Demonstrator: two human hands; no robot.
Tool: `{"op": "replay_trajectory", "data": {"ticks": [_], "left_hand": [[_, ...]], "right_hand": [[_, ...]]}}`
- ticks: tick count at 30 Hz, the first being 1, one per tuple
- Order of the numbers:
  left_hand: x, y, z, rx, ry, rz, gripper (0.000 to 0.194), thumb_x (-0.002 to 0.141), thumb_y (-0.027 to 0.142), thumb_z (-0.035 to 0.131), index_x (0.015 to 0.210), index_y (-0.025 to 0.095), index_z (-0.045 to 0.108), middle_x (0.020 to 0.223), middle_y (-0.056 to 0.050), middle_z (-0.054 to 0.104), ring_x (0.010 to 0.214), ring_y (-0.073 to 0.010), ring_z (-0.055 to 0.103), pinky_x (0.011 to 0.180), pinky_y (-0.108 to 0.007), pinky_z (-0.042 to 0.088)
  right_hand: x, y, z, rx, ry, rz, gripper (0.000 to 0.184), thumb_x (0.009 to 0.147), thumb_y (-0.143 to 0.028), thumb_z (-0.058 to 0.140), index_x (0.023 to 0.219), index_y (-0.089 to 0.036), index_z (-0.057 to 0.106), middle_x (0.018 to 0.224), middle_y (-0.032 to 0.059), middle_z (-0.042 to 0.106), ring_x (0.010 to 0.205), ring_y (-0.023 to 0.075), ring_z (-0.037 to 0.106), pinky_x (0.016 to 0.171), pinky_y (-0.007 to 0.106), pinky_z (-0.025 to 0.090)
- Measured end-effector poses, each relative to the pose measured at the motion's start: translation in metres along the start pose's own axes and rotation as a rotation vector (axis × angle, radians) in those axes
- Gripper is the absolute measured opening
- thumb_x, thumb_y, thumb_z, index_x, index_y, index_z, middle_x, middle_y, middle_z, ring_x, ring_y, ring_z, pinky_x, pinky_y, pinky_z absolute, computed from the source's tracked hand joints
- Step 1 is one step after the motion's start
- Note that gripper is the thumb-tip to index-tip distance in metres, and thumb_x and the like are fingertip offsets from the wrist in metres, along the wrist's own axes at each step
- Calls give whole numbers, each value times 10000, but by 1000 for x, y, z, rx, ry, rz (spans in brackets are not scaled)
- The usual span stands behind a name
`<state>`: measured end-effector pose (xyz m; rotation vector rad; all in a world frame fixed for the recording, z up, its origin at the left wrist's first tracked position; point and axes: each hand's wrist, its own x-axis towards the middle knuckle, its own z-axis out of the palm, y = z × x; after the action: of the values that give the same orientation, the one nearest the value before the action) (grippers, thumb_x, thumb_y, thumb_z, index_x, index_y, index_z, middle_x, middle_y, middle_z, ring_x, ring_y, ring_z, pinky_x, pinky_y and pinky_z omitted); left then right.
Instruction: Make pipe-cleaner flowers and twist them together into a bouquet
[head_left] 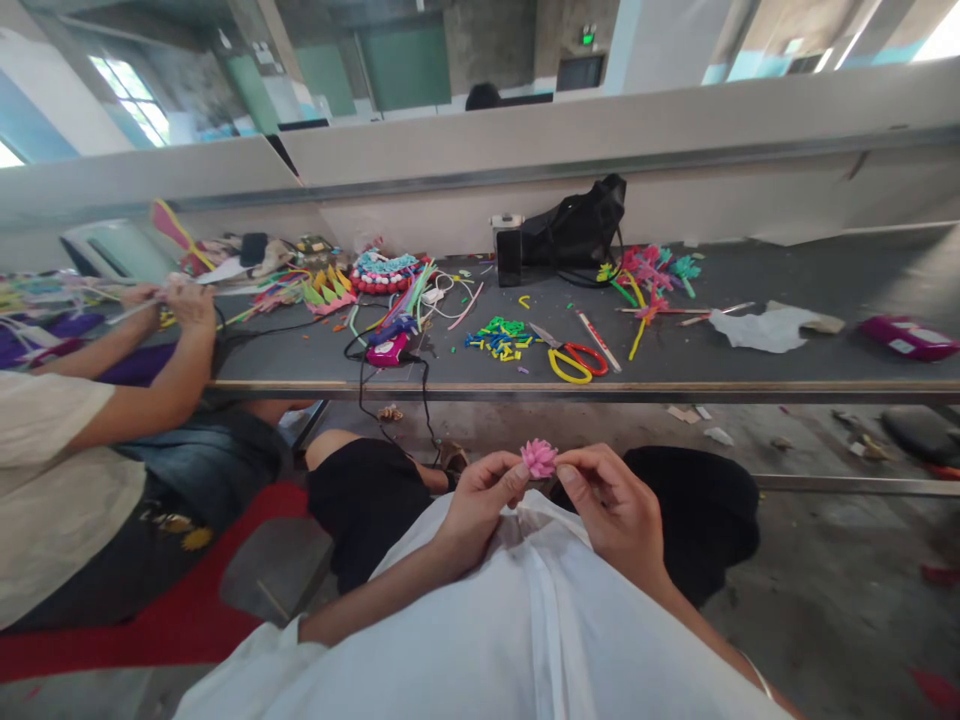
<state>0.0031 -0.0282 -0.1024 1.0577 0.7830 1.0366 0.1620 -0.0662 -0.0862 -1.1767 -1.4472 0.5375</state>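
Pink craft flower | held between left hand and right hand, at two o'clock from left, ten o'clock from right | edges pinched by both, neither nearer | rounded, no long axis discerned

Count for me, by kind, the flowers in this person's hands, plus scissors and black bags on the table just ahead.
Pink flower, between the left hand and right hand: 1
Scissors: 1 pair
Black bag: 1
Total: 3

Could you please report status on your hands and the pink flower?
Left hand, right hand pinching pink flower, one each side. Flower short of table. Nothing visibly in the way.
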Motion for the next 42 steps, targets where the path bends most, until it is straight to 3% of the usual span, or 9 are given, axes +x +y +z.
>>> {"op": "replay_trajectory", "data": {"ticks": [6,9,16,29,37,42], "left_hand": [[-1,2,1,29,9,33,233,809,361,719,798,131,692,607,29,536,574,-69,423,574,-201,325],[-2,4,2,61,26,47,245,790,372,736,800,129,709,623,19,562,587,-73,451,575,-201,344],[-3,4,4,102,68,44,299,739,421,769,794,129,733,614,8,585,588,-83,475,569,-208,356],[-3,5,5,100,36,8,308,710,414,793,793,123,739,604,0,597,581,-89,479,575,-214,367],[-4,9,4,107,-143,-34,357,825,451,675,707,114,699,611,-12,562,608,-101,474,607,-229,367],[-4,6,3,53,-54,-12,297,770,425,743,809,131,746,596,4,565,593,-94,471,600,-223,361]], "right_hand": [[1,-5,1,-75,49,-212,138,868,-118,629,950,-210,692,813,16,624,674,123,546,586,251,451],[3,-4,2,-95,29,-244,167,855,-88,630,958,-205,691,808,19,626,689,123,553,583,241,454],[3,-3,4,-143,27,-232,101,870,-105,584,852,-183,646,762,13,593,637,113,520,567,235,434],[1,-4,2,-114,-5,-206,122,909,-132,533,816,-182,593,747,6,569,637,116,471,561,246,389],[1,-3,-1,-99,-32,-132,109,928,-183,542,857,-197,624,795,10,603,668,124,518,593,260,422],[-2,-5,-6,-30,4,-73,117,938,-206,543,939,-207,660,836,22,608,708,138,568,635,288,470]]}}
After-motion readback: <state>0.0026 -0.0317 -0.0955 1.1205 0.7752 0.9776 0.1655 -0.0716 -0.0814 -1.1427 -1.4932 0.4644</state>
